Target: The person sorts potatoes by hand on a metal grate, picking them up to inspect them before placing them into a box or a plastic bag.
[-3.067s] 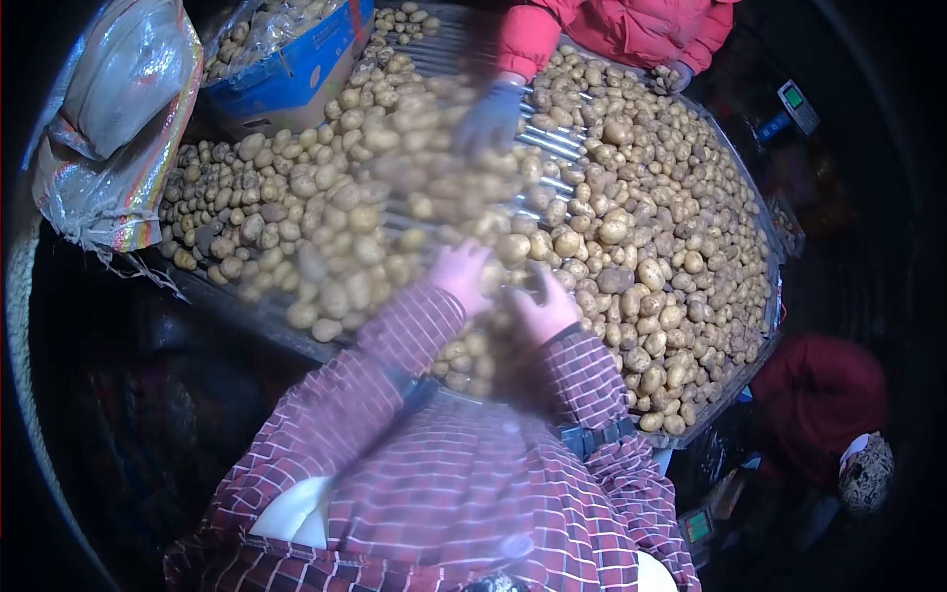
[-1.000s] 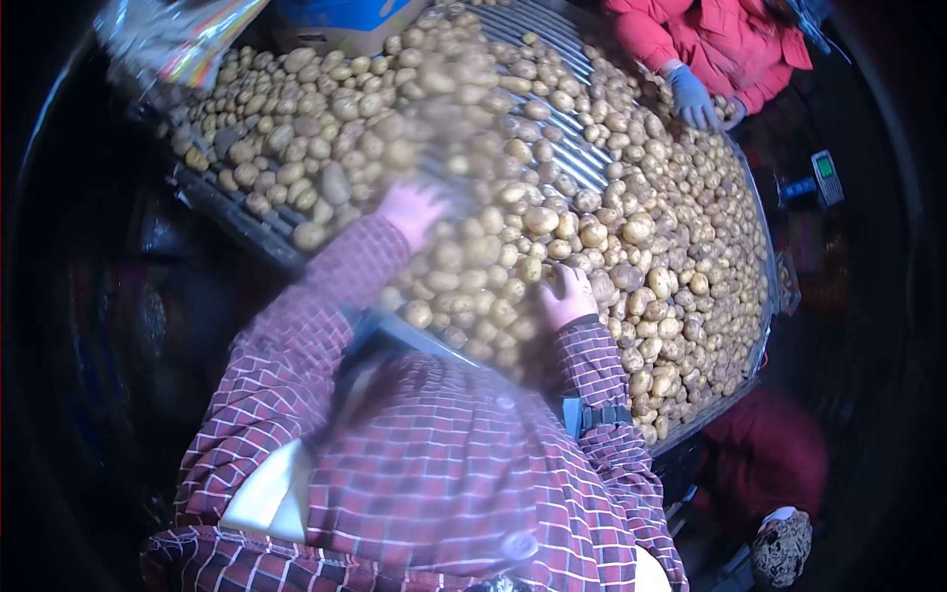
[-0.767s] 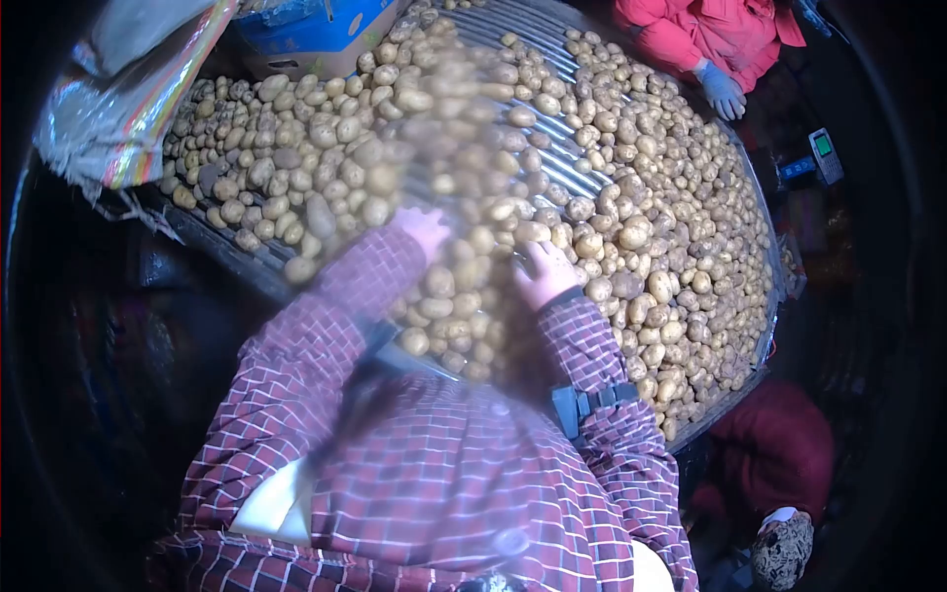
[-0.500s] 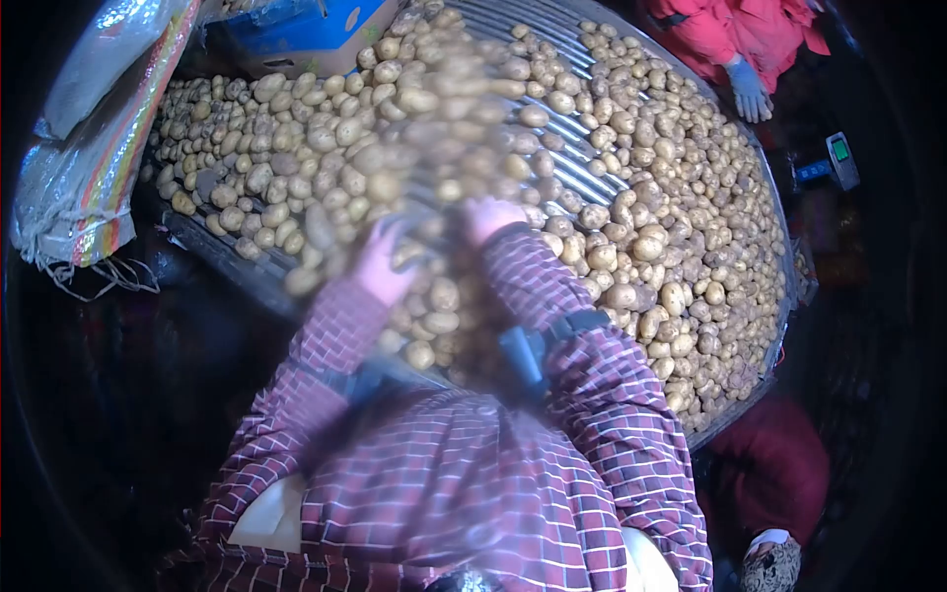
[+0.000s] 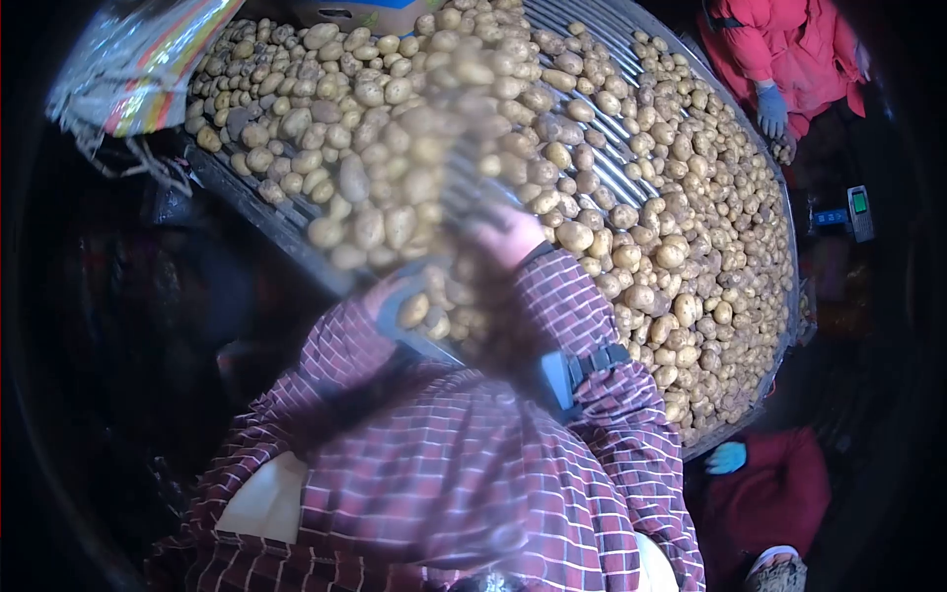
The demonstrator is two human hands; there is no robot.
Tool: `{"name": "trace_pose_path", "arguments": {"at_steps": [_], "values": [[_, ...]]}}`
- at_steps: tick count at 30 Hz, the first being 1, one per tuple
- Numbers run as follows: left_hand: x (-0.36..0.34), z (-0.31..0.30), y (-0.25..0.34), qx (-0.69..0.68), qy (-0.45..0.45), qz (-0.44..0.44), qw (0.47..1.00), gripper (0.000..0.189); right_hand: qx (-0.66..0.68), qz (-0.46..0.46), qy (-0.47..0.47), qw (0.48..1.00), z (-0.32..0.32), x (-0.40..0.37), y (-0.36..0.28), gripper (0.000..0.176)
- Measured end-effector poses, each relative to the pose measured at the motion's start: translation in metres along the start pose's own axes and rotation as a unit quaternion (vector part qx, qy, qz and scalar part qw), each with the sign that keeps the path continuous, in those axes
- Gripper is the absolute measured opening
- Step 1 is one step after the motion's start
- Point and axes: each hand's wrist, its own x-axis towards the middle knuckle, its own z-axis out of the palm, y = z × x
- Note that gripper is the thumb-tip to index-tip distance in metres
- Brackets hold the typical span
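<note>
Many potatoes (image 5: 681, 257) cover a large slatted metal surface (image 5: 617, 138). My left hand (image 5: 393, 296) is low at the near edge of the pile, beside a few potatoes; its fingers are blurred and partly hidden. Further right, my right hand (image 5: 505, 237) reaches in among the potatoes near the middle, its fingers smeared by motion and a dark blur. Between the two hands lie several potatoes. Whether either hand grips one cannot be made out.
A woven sack (image 5: 148, 74) hangs at the upper left, and a cardboard box (image 5: 365, 14) stands at the top. One person in red (image 5: 789, 59) is at the upper right, another in dark red (image 5: 774, 493) at the lower right. A small device with a green display (image 5: 860, 212) lies at the right.
The view has shifted, so sack and box sit higher. My left hand has come nearer my body; my right hand stays among the potatoes. A gloved hand now shows at the lower right.
</note>
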Motion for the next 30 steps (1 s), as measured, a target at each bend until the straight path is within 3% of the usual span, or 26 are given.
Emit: {"name": "trace_pose_path", "arguments": {"at_steps": [1,3,4,6,7,8,10,12,13,14,16,18,19,20,22,23,24,26,28,30], "values": [[-0.008,0.002,0.016,-0.02,0.021,-0.05,0.998,0.038,-0.036,0.006,0.023,0.999,-0.004,0.0,0.003,0.031],[-0.026,-0.009,-0.004,-0.052,0.075,-0.006,0.996,0.035,-0.116,-0.006,0.06,0.991,-0.003,0.001,0.016,0.026],[-0.035,-0.014,-0.013,-0.066,0.101,0.017,0.993,0.034,-0.183,-0.002,0.002,0.983,0.0,0.002,0.001,0.027],[-0.05,-0.027,-0.031,-0.327,0.205,-0.069,0.92,0.033,-0.31,0.005,-0.116,0.944,0.02,0.009,-0.031,0.028],[-0.053,-0.044,-0.047,-0.237,0.257,-0.052,0.936,0.033,-0.37,-0.011,-0.139,0.918,0.044,0.018,-0.01,0.033],[-0.052,-0.06,-0.056,-0.144,0.307,-0.035,0.94,0.033,-0.392,0.058,-0.132,0.909,0.056,0.013,-0.034,0.039],[-0.032,-0.063,-0.028,0.074,0.453,0.03,0.888,0.033,-0.454,0.036,-0.135,0.88,0.075,0.025,-0.013,0.041],[-0.012,-0.071,-0.014,0.096,0.463,0.05,0.88,0.036,-0.398,0.055,-0.237,0.884,0.08,0.05,0.044,0.039],[0.0,-0.064,-0.002,0.038,0.457,-0.015,0.888,0.038,-0.367,0.066,-0.286,0.883,0.075,0.057,0.061,0.038],[0.008,-0.071,-0.011,0.176,0.404,-0.03,0.897,0.042,-0.396,0.033,-0.236,0.887,0.061,0.047,0.053,0.038],[0.022,-0.056,0.028,0.474,0.322,-0.148,0.806,0.052,-0.452,-0.034,-0.135,0.881,0.024,0.01,0.011,0.038],[0.034,-0.042,0.038,0.412,0.236,-0.186,0.86,0.059,-0.467,-0.019,-0.117,0.876,0.006,-0.009,-0.011,0.037],[0.036,-0.025,0.053,0.439,0.209,-0.203,0.85,0.055,-0.473,-0.014,-0.105,0.875,-0.001,-0.012,-0.022,0.036],[0.036,-0.013,0.044,0.442,0.178,-0.122,0.871,0.054,-0.447,0.013,-0.097,0.889,-0.006,-0.009,-0.032,0.035],[0.038,0.026,0.038,0.412,0.099,-0.147,0.893,0.052,-0.39,0.069,-0.082,0.915,-0.016,0.0,-0.043,0.034],[0.034,0.041,0.016,0.34,0.036,-0.154,0.927,0.048,-0.339,0.004,-0.058,0.939,-0.019,0.005,-0.041,0.032],[0.032,0.058,-0.012,0.376,0.02,-0.096,0.922,0.047,-0.329,-0.018,-0.011,0.944,-0.011,0.018,-0.029,0.03],[0.021,0.063,-0.01,0.335,0.059,-0.084,0.937,0.043,-0.323,-0.075,-0.049,0.942,-0.013,0.019,-0.051,0.033],[0.013,0.048,-0.004,0.128,0.096,-0.079,0.984,0.042,-0.375,-0.061,-0.108,0.919,-0.001,0.03,-0.038,0.036],[-0.005,0.027,0.003,-0.01,0.123,-0.071,0.99,0.039,-0.415,-0.088,-0.117,0.898,0.007,0.037,-0.022,0.039]]}}
